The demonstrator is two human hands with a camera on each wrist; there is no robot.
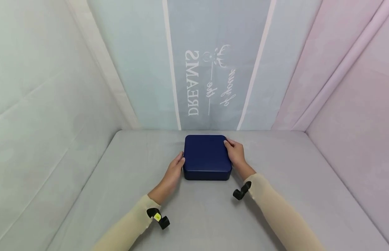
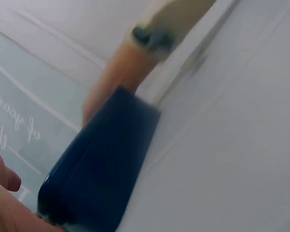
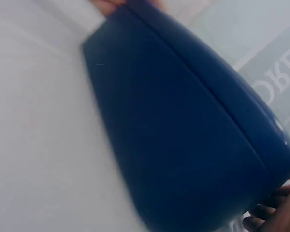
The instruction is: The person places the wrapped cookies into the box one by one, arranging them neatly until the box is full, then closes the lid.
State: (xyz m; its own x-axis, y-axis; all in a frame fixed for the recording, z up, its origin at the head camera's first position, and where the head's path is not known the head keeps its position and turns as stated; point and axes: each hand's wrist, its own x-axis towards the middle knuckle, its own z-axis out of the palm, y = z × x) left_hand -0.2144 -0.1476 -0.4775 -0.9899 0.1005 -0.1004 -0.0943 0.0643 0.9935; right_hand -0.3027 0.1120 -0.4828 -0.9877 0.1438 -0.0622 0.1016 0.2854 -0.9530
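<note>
A dark blue square box (image 1: 208, 153) with rounded corners and a smooth top is held between both hands at the middle of the table's far part. The left hand (image 1: 175, 165) grips its left side, thumb at the top edge. On the right side, the right hand (image 1: 235, 152) holds the box near the far corner, its thumb lying on the top. In the right wrist view a seam runs along the box's side (image 3: 169, 121), below the rim. Fingers of the right hand (image 3: 280, 212) reach round behind it, partly hidden. The left wrist view shows the box's side (image 2: 106, 159) tilted and blurred.
A grey cloth-covered table (image 1: 197, 216) lies under the arms. Behind it stands a pale blue fabric wall (image 1: 150, 69) with mirrored lettering; a greenish wall (image 1: 40, 87) and a pinkish wall (image 1: 357, 94) flank it. Each sleeve carries a black wrist camera mount (image 1: 241, 191).
</note>
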